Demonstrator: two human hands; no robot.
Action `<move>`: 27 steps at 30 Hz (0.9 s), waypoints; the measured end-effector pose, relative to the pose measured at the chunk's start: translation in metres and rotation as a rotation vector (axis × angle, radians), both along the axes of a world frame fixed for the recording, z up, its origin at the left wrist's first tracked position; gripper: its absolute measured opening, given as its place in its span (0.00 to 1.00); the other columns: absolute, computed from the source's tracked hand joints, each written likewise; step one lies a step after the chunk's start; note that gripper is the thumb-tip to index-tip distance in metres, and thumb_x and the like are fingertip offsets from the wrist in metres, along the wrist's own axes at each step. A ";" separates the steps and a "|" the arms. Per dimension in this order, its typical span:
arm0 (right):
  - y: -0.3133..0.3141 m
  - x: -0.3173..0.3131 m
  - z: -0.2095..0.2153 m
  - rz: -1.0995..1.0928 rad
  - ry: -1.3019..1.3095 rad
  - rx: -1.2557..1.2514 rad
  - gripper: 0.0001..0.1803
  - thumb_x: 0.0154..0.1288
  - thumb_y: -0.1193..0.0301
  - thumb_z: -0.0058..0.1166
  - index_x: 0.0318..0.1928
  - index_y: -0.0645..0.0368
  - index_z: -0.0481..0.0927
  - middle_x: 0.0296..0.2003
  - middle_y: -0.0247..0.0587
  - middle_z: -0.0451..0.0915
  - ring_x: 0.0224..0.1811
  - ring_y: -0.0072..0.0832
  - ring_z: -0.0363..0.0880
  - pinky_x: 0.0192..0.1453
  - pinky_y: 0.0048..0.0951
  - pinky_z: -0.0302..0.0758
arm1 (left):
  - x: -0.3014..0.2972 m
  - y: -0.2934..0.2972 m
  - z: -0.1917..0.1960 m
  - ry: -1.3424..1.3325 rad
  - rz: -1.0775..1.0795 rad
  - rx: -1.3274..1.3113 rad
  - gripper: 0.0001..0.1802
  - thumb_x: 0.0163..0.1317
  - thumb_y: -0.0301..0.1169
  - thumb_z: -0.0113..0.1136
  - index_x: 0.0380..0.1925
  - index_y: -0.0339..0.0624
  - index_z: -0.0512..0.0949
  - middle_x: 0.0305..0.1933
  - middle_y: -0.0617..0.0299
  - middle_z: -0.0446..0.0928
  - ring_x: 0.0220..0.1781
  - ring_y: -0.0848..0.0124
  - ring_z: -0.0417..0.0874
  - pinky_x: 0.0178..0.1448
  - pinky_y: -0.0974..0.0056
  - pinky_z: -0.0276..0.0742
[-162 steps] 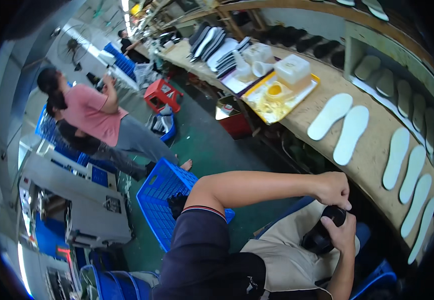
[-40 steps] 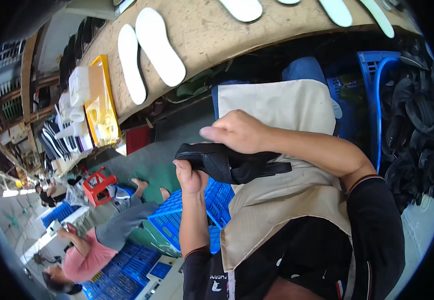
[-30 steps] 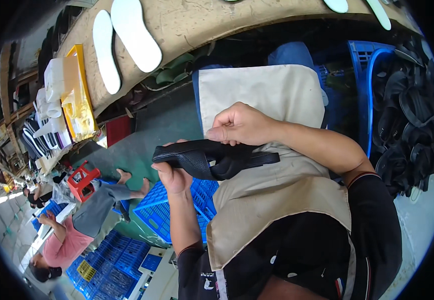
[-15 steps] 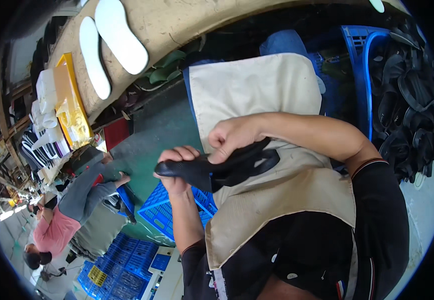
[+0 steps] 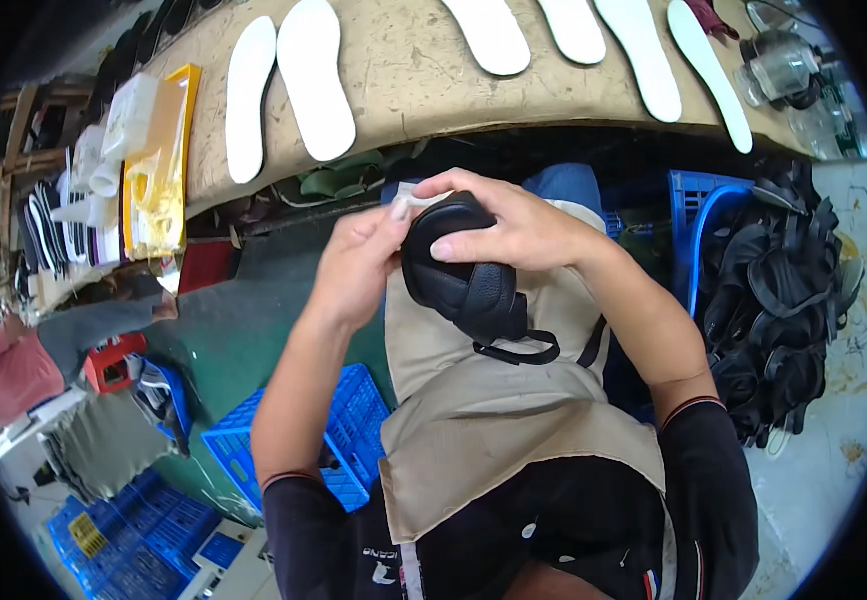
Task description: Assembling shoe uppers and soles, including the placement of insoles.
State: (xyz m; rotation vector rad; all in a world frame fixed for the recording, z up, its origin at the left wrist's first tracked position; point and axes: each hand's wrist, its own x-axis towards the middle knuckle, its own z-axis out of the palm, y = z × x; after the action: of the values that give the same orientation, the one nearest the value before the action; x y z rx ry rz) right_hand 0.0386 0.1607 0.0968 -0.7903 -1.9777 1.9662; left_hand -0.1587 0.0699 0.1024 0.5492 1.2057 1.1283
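Observation:
A black sandal with a padded upper and a thin heel strap is held over my lap, toe end toward the bench. My right hand grips it by the toe, thumb pressed on its dark surface and fingers curled around the far edge. Closed at the same toe edge from the left is my left hand, its thumb and fingers pinched together there. A pale strip shows at the toe between both hands; whether it belongs to the sandal I cannot tell. Beneath lies the beige apron.
Several white insoles lie along the bench ahead. A yellow tray with white containers stands at the left. Blue crates sit on the floor; a blue bin heaped with black sandals is right. A person in pink is far left.
The sandal has turned from lying sideways to toe-forward and moved away from my body. My left hand has shifted to its toe edge. The view has swung to show more of the bench.

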 end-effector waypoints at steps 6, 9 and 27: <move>-0.004 -0.004 -0.013 -0.027 -0.015 -0.070 0.22 0.66 0.61 0.61 0.54 0.64 0.79 0.42 0.40 0.83 0.41 0.26 0.79 0.48 0.27 0.75 | -0.014 0.013 0.010 0.411 -0.154 0.043 0.18 0.73 0.37 0.56 0.36 0.31 0.83 0.32 0.61 0.82 0.29 0.74 0.77 0.37 0.70 0.77; -0.007 -0.006 -0.015 -0.030 -0.029 -0.107 0.20 0.66 0.62 0.61 0.51 0.65 0.81 0.39 0.39 0.84 0.38 0.25 0.79 0.46 0.26 0.76 | -0.013 0.013 0.020 0.607 -0.195 0.042 0.18 0.73 0.37 0.57 0.33 0.32 0.84 0.30 0.63 0.82 0.27 0.76 0.76 0.34 0.72 0.75; -0.004 0.017 -0.056 -0.268 0.169 -0.240 0.14 0.68 0.63 0.59 0.39 0.64 0.85 0.31 0.34 0.83 0.31 0.19 0.77 0.37 0.21 0.74 | 0.024 0.041 -0.056 0.435 -0.057 0.235 0.15 0.72 0.37 0.59 0.37 0.34 0.85 0.24 0.65 0.78 0.24 0.83 0.70 0.29 0.75 0.67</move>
State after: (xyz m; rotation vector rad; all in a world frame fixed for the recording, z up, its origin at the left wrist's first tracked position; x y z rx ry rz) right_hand 0.0552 0.1566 0.0403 -0.8606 -1.4763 2.0536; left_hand -0.1348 0.1112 0.0466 1.0419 1.4229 1.1421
